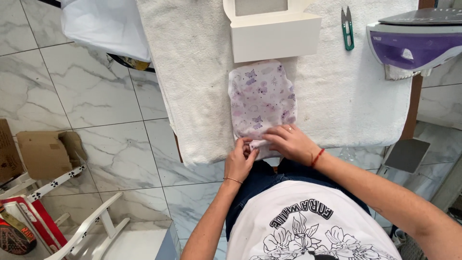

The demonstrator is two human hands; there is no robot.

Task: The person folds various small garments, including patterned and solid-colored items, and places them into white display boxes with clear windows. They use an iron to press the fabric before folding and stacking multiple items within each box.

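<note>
The folded printed cloth (262, 98) lies on the white towel (192, 72), just below the open white box (274, 36). The left hand (239, 161) pinches its near edge; the right hand (290, 143) presses flat on it. Keeping that edge square and taut would help.

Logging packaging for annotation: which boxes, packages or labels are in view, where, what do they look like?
White window box: top centre on the towel, rectangular, lid open.
Brown cardboard box: floor at left, flaps open.
Red package: bottom left, flat, red and white.
No screens visible.
</note>
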